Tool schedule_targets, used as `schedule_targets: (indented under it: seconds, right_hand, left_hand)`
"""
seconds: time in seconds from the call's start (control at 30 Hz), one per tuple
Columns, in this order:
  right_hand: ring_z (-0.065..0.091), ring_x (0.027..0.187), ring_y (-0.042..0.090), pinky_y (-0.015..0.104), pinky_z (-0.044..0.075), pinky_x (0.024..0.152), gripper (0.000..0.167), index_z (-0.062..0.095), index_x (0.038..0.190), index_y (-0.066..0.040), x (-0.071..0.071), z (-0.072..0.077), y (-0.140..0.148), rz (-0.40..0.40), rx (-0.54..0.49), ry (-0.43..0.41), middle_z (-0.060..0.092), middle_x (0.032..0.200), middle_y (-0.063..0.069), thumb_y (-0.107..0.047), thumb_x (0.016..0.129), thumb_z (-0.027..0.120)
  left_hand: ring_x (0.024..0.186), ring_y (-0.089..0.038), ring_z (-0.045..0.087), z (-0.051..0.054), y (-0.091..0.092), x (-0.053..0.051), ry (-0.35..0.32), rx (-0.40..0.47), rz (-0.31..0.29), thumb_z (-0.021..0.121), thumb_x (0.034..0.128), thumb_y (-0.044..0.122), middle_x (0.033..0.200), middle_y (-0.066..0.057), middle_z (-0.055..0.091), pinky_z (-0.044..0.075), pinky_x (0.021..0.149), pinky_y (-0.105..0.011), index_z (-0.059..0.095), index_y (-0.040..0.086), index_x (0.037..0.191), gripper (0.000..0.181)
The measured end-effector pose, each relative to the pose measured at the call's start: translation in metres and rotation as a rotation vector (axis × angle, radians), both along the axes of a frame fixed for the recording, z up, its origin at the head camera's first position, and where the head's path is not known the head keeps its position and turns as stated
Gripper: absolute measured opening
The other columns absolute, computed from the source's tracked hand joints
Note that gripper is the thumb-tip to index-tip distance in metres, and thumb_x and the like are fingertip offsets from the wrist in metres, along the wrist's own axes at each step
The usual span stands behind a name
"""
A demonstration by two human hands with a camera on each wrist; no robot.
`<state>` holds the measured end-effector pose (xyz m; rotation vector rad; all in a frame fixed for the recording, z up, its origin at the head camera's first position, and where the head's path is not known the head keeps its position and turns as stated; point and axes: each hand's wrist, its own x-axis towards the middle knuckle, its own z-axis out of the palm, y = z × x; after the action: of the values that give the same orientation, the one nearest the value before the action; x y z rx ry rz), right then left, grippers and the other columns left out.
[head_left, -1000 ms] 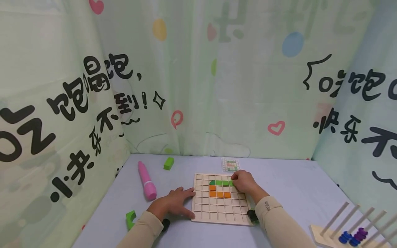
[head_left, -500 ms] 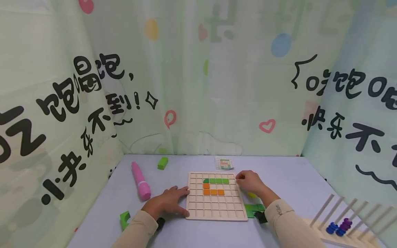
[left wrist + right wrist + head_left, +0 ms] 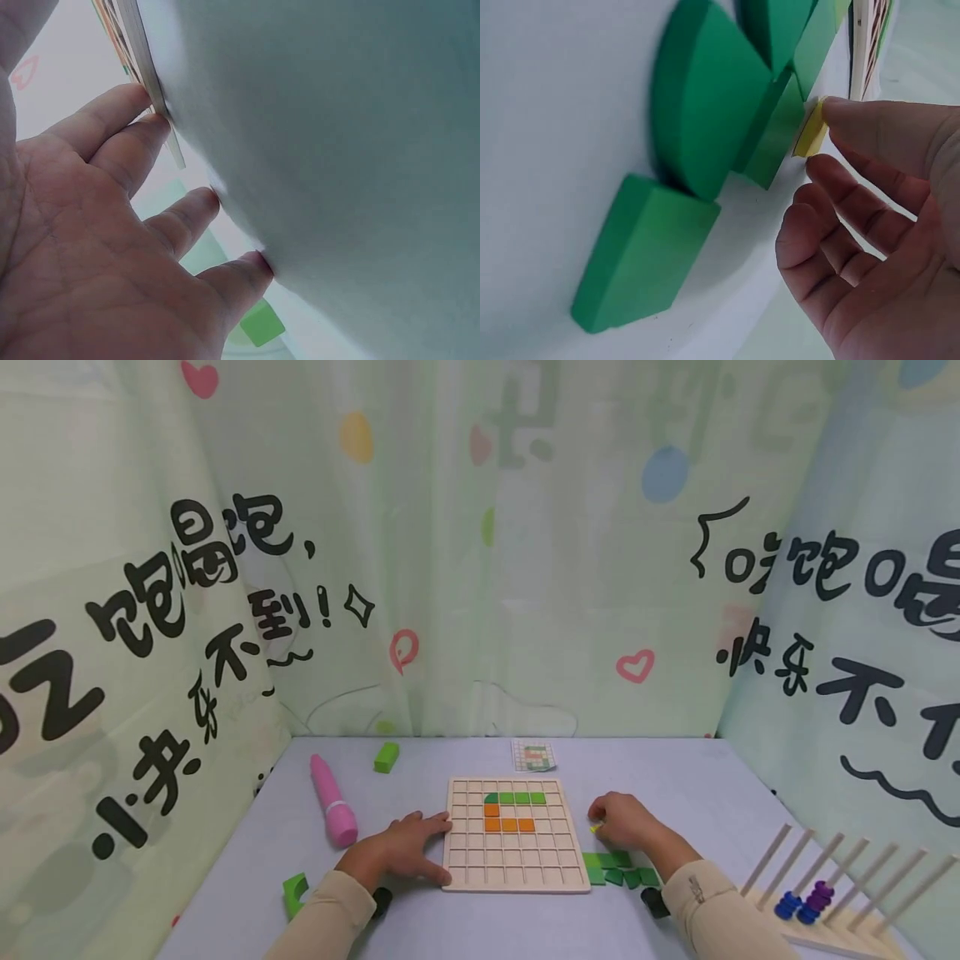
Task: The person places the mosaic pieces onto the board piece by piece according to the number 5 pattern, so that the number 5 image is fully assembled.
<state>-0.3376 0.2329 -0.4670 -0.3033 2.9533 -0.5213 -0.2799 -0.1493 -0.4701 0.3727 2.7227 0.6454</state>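
A square wooden grid board [image 3: 517,860] lies mid-table. A dark green tile [image 3: 491,798], lighter green tiles [image 3: 522,798] and orange tiles [image 3: 509,825] sit in its cells. At its left edge rests my left hand [image 3: 405,850], fingers spread; in the left wrist view two fingertips touch the board's side [image 3: 142,56]. Right of the board, my right hand [image 3: 630,823] is low over the table, fingers curled. Its thumb and a finger pinch a small yellow piece [image 3: 810,135], partly covered by the thumb. Green blocks [image 3: 649,251] lie close by, one with a rounded side [image 3: 716,105].
Behind the board lies a patterned card [image 3: 534,756]. A pink wand-like object [image 3: 332,802], a green block [image 3: 386,757] and a green arch-shaped block [image 3: 295,893] are at left. A pegged wooden stand [image 3: 832,935] with blue and purple beads is at front right.
My right hand has left the board's upper right corner and moved right and down to the yellow piece. My left hand stays at the board's edge. The head view has turned slightly right.
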Motion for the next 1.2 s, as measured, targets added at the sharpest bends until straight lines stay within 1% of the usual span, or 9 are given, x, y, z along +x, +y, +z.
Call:
schedule_targets:
  seconds: [0.07, 0.2, 0.3, 0.43, 0.57, 0.7, 0.87, 1.1, 1.2]
  right_hand:
    - [0.063, 0.095, 0.023, 0.05, 0.055, 0.094, 0.022, 0.074, 0.106, -0.002, 0.003, 0.0, 0.0, -0.005, 0.015, 0.0, 0.071, 0.101, 0.006, 0.002, 0.085, 0.073]
    - [0.06, 0.091, 0.022, 0.048, 0.056, 0.092, 0.02, 0.074, 0.105, -0.004, 0.005, -0.001, 0.0, -0.023, 0.02, 0.001, 0.07, 0.099, 0.005, 0.003, 0.086, 0.073]
    - [0.058, 0.089, 0.021, 0.047, 0.056, 0.09, 0.019, 0.074, 0.104, -0.005, 0.005, -0.002, -0.001, -0.027, 0.025, 0.003, 0.069, 0.097, 0.005, 0.003, 0.087, 0.073]
    - [0.058, 0.089, 0.021, 0.047, 0.056, 0.09, 0.018, 0.075, 0.105, -0.005, 0.006, -0.001, 0.0, -0.029, 0.031, 0.0, 0.069, 0.097, 0.005, 0.001, 0.088, 0.073]
    - [0.058, 0.087, 0.021, 0.047, 0.056, 0.09, 0.015, 0.075, 0.104, -0.004, 0.008, 0.001, 0.001, -0.037, 0.037, -0.002, 0.07, 0.097, 0.005, -0.003, 0.089, 0.076]
    - [0.057, 0.083, 0.02, 0.043, 0.056, 0.083, 0.01, 0.075, 0.097, -0.005, 0.009, 0.002, 0.003, -0.04, 0.034, 0.011, 0.068, 0.09, 0.003, -0.004, 0.088, 0.078]
    - [0.055, 0.08, 0.019, 0.038, 0.053, 0.076, 0.006, 0.073, 0.091, -0.006, 0.01, 0.003, 0.005, -0.033, 0.003, 0.005, 0.063, 0.083, 0.002, -0.003, 0.088, 0.077]
    - [0.054, 0.084, 0.02, 0.038, 0.049, 0.077, 0.009, 0.073, 0.1, -0.009, 0.007, 0.004, 0.008, -0.018, -0.097, 0.006, 0.062, 0.087, 0.002, -0.007, 0.092, 0.073]
    - [0.054, 0.081, 0.019, 0.035, 0.046, 0.072, 0.006, 0.07, 0.094, -0.009, 0.009, 0.008, 0.004, -0.021, -0.155, 0.03, 0.06, 0.083, 0.002, -0.009, 0.091, 0.075]
  left_hand:
    - [0.148, -0.052, 0.034, 0.001, 0.0, 0.0, 0.005, -0.004, -0.007, 0.09, 0.0779, 0.044, 0.164, -0.006, 0.041, 0.032, 0.114, -0.072, 0.053, 0.023, 0.153, 0.086]
    - [0.148, -0.051, 0.034, 0.002, 0.0, 0.001, 0.002, -0.006, 0.0, 0.09, 0.0781, 0.044, 0.165, -0.005, 0.041, 0.032, 0.114, -0.072, 0.053, 0.024, 0.152, 0.085]
    - [0.149, -0.051, 0.033, 0.002, 0.0, 0.002, -0.003, -0.003, 0.007, 0.09, 0.078, 0.044, 0.165, -0.004, 0.041, 0.032, 0.114, -0.073, 0.053, 0.025, 0.152, 0.085]
    - [0.149, -0.051, 0.032, 0.002, 0.0, 0.002, -0.001, 0.001, -0.001, 0.09, 0.0784, 0.043, 0.165, -0.003, 0.041, 0.031, 0.114, -0.073, 0.054, 0.024, 0.152, 0.084]
    - [0.149, -0.051, 0.033, 0.001, 0.0, 0.002, 0.001, 0.0, -0.003, 0.09, 0.0784, 0.043, 0.165, -0.004, 0.041, 0.032, 0.114, -0.073, 0.053, 0.024, 0.152, 0.085]
    - [0.148, -0.052, 0.034, 0.001, 0.0, 0.001, -0.001, -0.004, 0.004, 0.09, 0.0781, 0.044, 0.165, -0.008, 0.04, 0.032, 0.113, -0.073, 0.053, 0.025, 0.153, 0.085]
    - [0.148, -0.053, 0.034, 0.002, 0.0, 0.002, -0.004, -0.003, 0.01, 0.09, 0.0778, 0.044, 0.164, -0.011, 0.04, 0.032, 0.113, -0.074, 0.053, 0.025, 0.153, 0.086]
    - [0.149, -0.051, 0.033, 0.001, 0.0, 0.001, 0.0, -0.009, -0.005, 0.09, 0.0779, 0.044, 0.165, -0.004, 0.041, 0.032, 0.114, -0.073, 0.053, 0.025, 0.152, 0.085]
    - [0.149, -0.051, 0.033, 0.0, 0.0, 0.0, -0.002, -0.007, -0.003, 0.09, 0.0779, 0.045, 0.165, -0.004, 0.041, 0.032, 0.114, -0.073, 0.053, 0.025, 0.153, 0.086]
